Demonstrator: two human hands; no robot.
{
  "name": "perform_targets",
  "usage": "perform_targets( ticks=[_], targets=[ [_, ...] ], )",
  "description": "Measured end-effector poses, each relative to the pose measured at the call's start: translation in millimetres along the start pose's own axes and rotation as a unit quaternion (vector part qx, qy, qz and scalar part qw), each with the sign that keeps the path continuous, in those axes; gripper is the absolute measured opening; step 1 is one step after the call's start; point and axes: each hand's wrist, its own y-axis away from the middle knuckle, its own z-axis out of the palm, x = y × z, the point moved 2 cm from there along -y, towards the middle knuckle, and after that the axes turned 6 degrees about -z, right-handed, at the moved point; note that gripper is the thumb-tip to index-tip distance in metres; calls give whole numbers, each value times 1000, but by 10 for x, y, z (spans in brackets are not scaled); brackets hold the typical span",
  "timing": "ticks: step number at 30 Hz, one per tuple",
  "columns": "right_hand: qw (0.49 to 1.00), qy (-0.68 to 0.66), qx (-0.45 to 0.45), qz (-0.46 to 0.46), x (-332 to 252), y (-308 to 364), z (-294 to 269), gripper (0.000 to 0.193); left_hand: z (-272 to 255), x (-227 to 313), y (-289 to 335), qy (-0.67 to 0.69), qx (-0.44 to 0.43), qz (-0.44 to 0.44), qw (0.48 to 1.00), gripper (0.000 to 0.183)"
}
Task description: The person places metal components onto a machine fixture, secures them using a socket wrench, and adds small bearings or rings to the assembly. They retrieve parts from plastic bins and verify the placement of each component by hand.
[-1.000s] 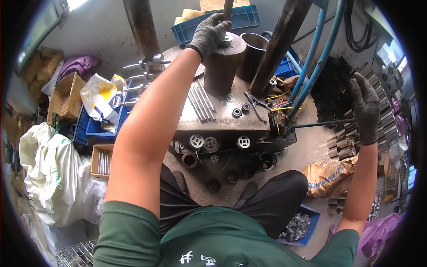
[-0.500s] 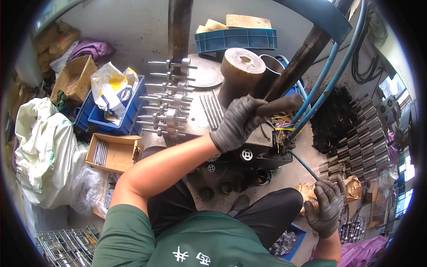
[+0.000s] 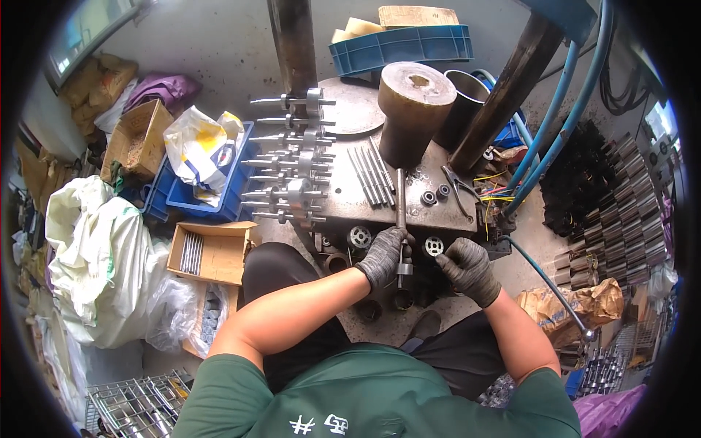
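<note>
My left hand [image 3: 385, 258], in a dark grey glove, is closed around the lower part of an upright metal tube [image 3: 401, 198]. Below the fist hangs a shiny stepped metal end [image 3: 404, 271]; whether it is one piece with the tube is unclear. My right hand [image 3: 472, 271], gloved too, has its fingers curled beside a round disc with holes [image 3: 434, 247] at the bench front. Anything between those fingers is hidden. Behind the hands, the metal bench plate [image 3: 343, 203] carries several thin rods [image 3: 371, 175], two small bearings [image 3: 429, 198] and pliers [image 3: 458, 193].
Crank-like shafts [image 3: 299, 191] line the plate's left edge. A thick cylinder [image 3: 414, 109] stands at the back, near a slanted post [image 3: 507, 98]. Right of the bench, a lever with a ball knob [image 3: 588, 334] slopes down. An open cardboard box [image 3: 223, 252] sits at left.
My right hand has left the lever's side and come to the bench front. My left hand has lowered, bringing the tube from a sideways tilt to upright. The view has shifted slightly.
</note>
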Motion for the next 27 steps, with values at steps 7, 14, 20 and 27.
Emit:
perform_targets(
  ticks=[7,14,20,27],
  targets=[
    [994,-46,-2,98,62,-192,13,17,74,88,36,10,27,-63,998,27],
    [997,-26,39,63,220,-240,-84,11,42,12,82,-21,9,-82,996,44],
    [999,-27,41,-5,425,-369,-246,15,-196,-206,228,-168,-22,-35,985,37],
    [993,-39,98,-48,477,-541,-309,18,-261,-85,488,-556,-82,339,755,18]
  ],
)
